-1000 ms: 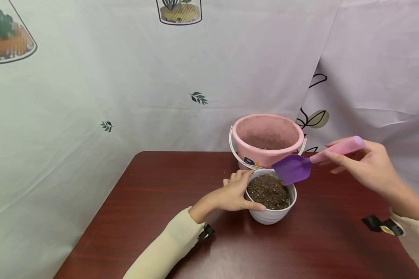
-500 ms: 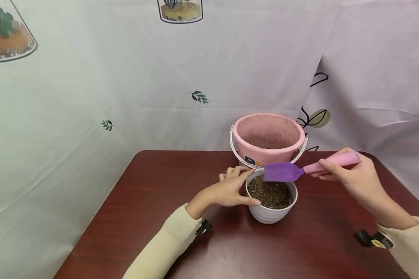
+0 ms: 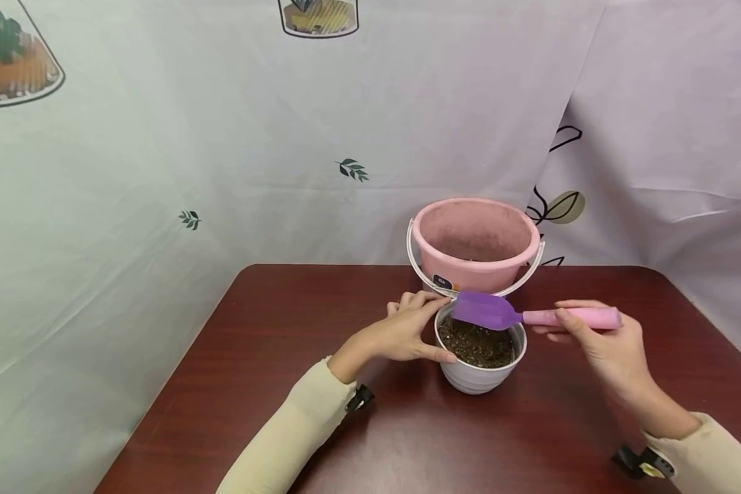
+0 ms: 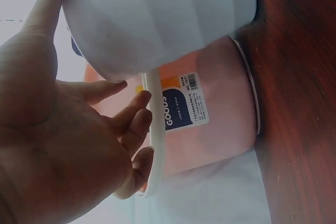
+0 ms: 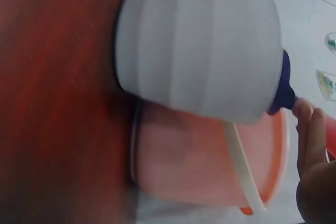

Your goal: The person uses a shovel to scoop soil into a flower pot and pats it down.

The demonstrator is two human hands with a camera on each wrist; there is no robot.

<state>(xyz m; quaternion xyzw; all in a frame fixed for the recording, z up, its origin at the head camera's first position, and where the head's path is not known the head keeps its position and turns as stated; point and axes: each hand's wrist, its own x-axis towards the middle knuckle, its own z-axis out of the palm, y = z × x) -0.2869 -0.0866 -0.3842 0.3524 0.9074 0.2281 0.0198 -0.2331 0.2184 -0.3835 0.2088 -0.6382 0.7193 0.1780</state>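
Note:
A white flower pot [image 3: 474, 379] stands upright on the table, filled with dark soil [image 3: 478, 348]. My left hand [image 3: 401, 335] holds its left side, thumb on the near rim and index finger on the far rim. In the left wrist view the other fingers of that hand [image 4: 68, 140] are bent beside the pot [image 4: 157, 19]. My right hand [image 3: 611, 346] grips the pink handle of a garden trowel [image 3: 486, 311]. Its purple blade lies over the far part of the pot's mouth; whether it touches the soil I cannot tell.
Right behind the pot is a pink bucket [image 3: 469, 273] with a white handle [image 3: 414, 257] hanging at its front. The dark red wooden table [image 3: 272, 343] ends at a printed cloth backdrop [image 3: 272, 137].
The trowel has swung level and moved left and down across the pot, and the soil mound is flatter. My right hand has come lower and leftward. My left hand stays on the pot.

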